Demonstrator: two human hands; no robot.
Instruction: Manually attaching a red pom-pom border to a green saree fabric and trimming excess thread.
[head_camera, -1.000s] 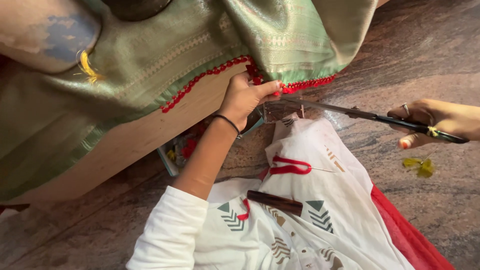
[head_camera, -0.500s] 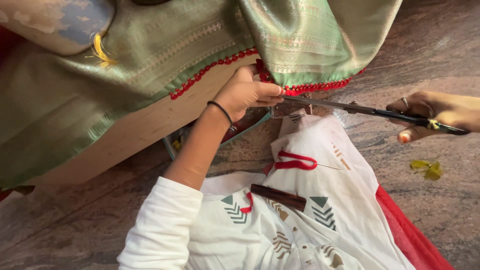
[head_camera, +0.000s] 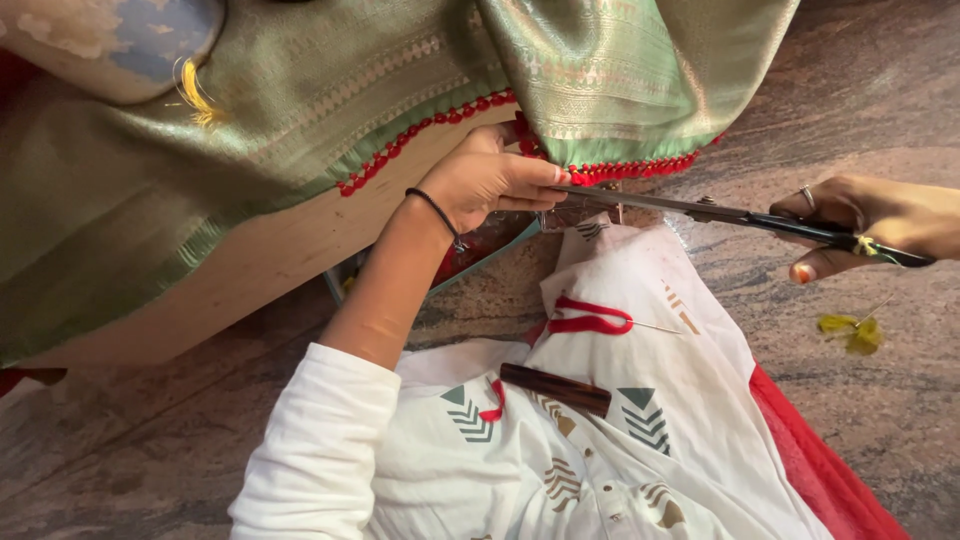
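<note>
A green woven fabric (head_camera: 330, 90) with a red beaded edging (head_camera: 430, 125) hangs over a wooden frame. My left hand (head_camera: 485, 180) pinches that red edging near a fold in the cloth. My right hand (head_camera: 870, 220) grips the black handles of long scissors (head_camera: 700, 208), whose blades reach left and meet the trim right at my left fingertips. A black band circles my left wrist.
My lap is covered by white printed cloth (head_camera: 620, 440) with a red thread loop (head_camera: 590, 318), a needle and a dark brown stick (head_camera: 555, 388). Yellow thread scraps (head_camera: 850, 332) lie on the stone floor at right. A yellow tassel (head_camera: 195, 95) hangs upper left.
The view has shifted slightly, with the fabric and both hands sitting a little lower and left. The scissor tips have closed in on the trim at my left fingers.
</note>
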